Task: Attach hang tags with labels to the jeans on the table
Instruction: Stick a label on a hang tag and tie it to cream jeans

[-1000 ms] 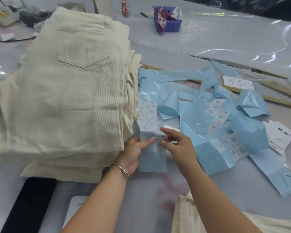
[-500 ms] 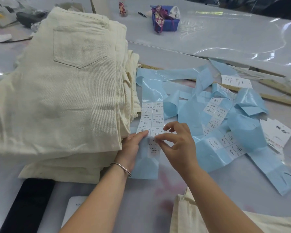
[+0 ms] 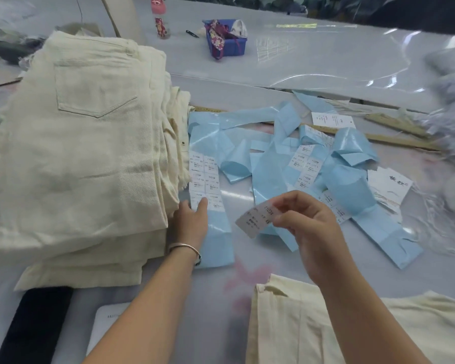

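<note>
The step in hand is the taking of one sticker label from its backing. The right hand (image 3: 307, 227) pinches a single white label (image 3: 256, 218) between thumb and fingertips and holds it in the air above the table (image 3: 326, 72), free of the strip. The left hand (image 3: 192, 222) lies flat with straight fingers and presses the blue backing strip (image 3: 208, 195), which carries more labels, just beside the stack of cream jeans (image 3: 76, 153). White hang tags (image 3: 389, 189) lie at the right, among loose blue backing pieces. Another pair of cream jeans (image 3: 339, 324) lies near the person. The next move probably calls for bringing the label to a hang tag and laying it straight, because the sticky side can catch on the fingers or fold on itself
</note>
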`<state>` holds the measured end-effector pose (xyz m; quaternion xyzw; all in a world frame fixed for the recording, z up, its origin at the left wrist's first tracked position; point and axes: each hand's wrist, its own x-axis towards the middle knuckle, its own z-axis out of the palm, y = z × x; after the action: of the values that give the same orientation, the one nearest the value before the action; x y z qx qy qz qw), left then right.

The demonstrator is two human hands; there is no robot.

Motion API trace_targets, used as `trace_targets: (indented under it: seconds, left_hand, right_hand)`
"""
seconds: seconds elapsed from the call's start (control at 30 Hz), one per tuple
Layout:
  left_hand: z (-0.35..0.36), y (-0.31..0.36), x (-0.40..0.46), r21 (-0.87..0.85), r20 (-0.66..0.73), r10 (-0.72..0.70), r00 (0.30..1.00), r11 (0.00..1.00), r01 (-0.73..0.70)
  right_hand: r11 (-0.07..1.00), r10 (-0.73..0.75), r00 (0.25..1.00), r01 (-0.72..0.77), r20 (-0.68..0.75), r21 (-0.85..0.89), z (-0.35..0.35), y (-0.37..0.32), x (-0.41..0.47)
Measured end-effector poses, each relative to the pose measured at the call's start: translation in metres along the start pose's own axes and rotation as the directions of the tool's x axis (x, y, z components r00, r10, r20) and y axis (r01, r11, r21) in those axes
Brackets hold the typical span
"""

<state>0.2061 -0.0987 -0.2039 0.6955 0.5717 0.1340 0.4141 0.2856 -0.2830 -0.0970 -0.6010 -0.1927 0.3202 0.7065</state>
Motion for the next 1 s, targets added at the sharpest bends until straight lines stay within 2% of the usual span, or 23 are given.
trace_targets:
  seconds: [0.1,0.17,0.23,0.3,0.37,0.43,0.6,0.7,0.8,0.87,0.93,1.0]
  left_hand:
    - [-0.001,0.007,-0.035,0.177,0.011,0.163,0.986,0.971,-0.163]
    - [-0.003,0.017,-0.068,0.105,0.034,0.368,0.929,0.923,-0.369]
    - [-0.007,0.032,-0.101,-0.043,-0.005,0.577,0.817,0.816,-0.577]
    - [-0.008,0.051,-0.128,-0.139,0.072,0.662,0.746,0.747,-0.650]
    - [-0.003,0.068,-0.150,-0.144,0.210,0.668,0.714,0.744,-0.653]
    - [0.006,0.083,-0.169,-0.122,0.269,0.660,0.702,0.746,-0.655]
    - [0.050,0.105,-0.207,-0.190,0.288,0.682,0.672,0.729,-0.658]
    - [0.086,0.114,-0.225,-0.176,0.293,0.679,0.674,0.731,-0.659]
    - [0.119,0.118,-0.234,-0.221,0.263,0.606,0.751,0.796,-0.564]
    - [0.137,0.121,-0.236,-0.320,0.209,0.535,0.819,0.828,-0.460]
    - [0.150,0.122,-0.237,-0.422,0.185,0.422,0.887,0.850,-0.316]
    - [0.160,0.122,-0.237,-0.535,0.236,0.302,0.924,0.834,-0.136]
  right_hand:
    - [0.988,0.119,0.988,-0.128,-0.098,-0.088,-0.013,-0.004,-0.006]
    - [0.971,0.148,0.978,-0.172,-0.150,-0.164,-0.025,-0.006,-0.013]
    - [0.961,0.130,0.975,-0.169,-0.181,-0.218,-0.038,-0.011,-0.023]
    - [0.960,0.103,0.976,-0.148,-0.191,-0.237,-0.052,-0.018,-0.035]
    - [0.961,0.077,0.978,-0.125,-0.193,-0.246,-0.070,-0.026,-0.047]
    - [0.961,0.052,0.978,-0.104,-0.204,-0.256,-0.090,-0.035,-0.058]
    - [0.960,0.044,0.969,-0.108,-0.245,-0.257,-0.151,-0.040,-0.076]
    - [0.945,-0.002,0.940,-0.109,-0.341,-0.307,-0.194,-0.029,-0.080]
    - [0.898,-0.096,0.883,-0.122,-0.460,-0.423,-0.249,-0.017,-0.079]
    - [0.881,-0.082,0.860,-0.173,-0.503,-0.440,-0.287,-0.008,-0.075]
    - [0.852,-0.051,0.848,-0.239,-0.528,-0.466,-0.320,0.003,-0.068]
    - [0.801,-0.039,0.846,-0.292,-0.532,-0.523,-0.343,0.014,-0.058]
